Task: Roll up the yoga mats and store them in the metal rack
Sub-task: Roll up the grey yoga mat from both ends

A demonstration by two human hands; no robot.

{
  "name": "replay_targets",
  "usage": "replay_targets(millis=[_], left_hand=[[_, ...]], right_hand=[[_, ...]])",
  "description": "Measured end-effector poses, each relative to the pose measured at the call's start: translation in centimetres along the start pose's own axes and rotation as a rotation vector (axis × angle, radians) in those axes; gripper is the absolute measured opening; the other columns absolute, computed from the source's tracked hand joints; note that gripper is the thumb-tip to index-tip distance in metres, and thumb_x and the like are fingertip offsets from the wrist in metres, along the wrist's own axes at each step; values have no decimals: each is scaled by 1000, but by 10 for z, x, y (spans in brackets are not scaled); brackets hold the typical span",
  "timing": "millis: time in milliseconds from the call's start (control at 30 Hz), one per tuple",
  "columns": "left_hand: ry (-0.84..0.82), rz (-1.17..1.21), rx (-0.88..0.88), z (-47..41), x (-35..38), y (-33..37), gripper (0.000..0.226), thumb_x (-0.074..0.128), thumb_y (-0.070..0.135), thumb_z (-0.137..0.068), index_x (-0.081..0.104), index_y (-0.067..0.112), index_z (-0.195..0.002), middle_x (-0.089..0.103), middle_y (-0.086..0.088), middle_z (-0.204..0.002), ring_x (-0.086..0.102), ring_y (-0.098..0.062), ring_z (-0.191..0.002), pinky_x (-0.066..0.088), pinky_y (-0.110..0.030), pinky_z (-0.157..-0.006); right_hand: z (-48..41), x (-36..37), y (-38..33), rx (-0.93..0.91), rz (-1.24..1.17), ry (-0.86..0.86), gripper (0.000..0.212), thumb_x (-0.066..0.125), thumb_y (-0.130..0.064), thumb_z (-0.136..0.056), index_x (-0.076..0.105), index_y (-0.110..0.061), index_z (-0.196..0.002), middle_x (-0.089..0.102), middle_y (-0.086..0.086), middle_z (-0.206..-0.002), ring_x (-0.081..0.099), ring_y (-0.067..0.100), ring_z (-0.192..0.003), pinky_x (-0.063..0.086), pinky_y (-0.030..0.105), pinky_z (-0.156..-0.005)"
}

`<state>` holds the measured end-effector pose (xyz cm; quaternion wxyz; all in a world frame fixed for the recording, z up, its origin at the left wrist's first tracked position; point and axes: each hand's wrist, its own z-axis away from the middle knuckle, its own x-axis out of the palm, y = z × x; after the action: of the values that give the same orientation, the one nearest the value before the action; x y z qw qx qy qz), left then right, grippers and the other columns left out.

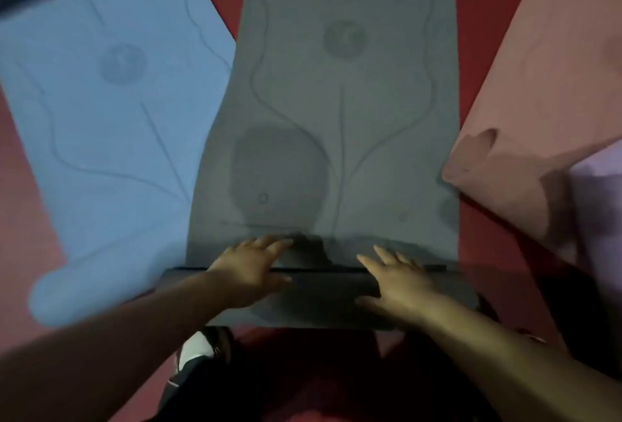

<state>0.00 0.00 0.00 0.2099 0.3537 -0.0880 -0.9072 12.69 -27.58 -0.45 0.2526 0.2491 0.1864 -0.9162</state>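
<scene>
Looks like soft foam or rubber on the grey mat (343, 102), totally matt, smooth apart from faint pressed-in lines and circles. Same dull foamy finish on the blue mat (101, 125), same embossed pattern. Matt again on the pink mat (538, 78), plainer surface. No shine on the red floor (471, 240) either. Too blurry for any finer texture.

The red floor (471, 51) carries several mats laid flat. A blue mat (111, 118) lies at the left, angled, its near corner curled up. A grey mat (336, 102) runs down the middle, overlapping the blue one's edge, its near end turned over into a low roll. A pink mat (545, 85) lies at the right, its corner reaching the grey mat's edge, with a lilac mat (599, 179) just beside it. A white-and-black shoe (198, 347) stands on the floor nearest the camera.
</scene>
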Motion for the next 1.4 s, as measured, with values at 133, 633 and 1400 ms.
replay_targets(millis=[133,633,1400], left_hand=[[-96,81,-54,-25,41,-20,68,48,62,-98,25,38,-157,42,2,-158,44,-21,-140,37,-30,-112],[-123,25,100,3,43,-7,62,71,62,-84,45,32,-131,56,11,-115,58,-13,-106,44,-25,-86],[497,-267,141,171,-119,87,49,64,59,-90,58,38,-134,60,11,-120,55,-11,-111,37,-25,-85]], right_hand=[[-22,32,14,-18,46,12,90,50,-82,-80,29,-35,-155,37,-4,-159,35,22,-145,29,41,-116],[0,49,13,-109,-189,-38,71,77,-79,-57,48,-40,-110,60,-15,-106,59,8,-93,46,28,-78],[196,-88,-20,-112,-66,764,60,63,-79,-75,58,-41,-121,64,-11,-126,59,19,-114,46,35,-93]])
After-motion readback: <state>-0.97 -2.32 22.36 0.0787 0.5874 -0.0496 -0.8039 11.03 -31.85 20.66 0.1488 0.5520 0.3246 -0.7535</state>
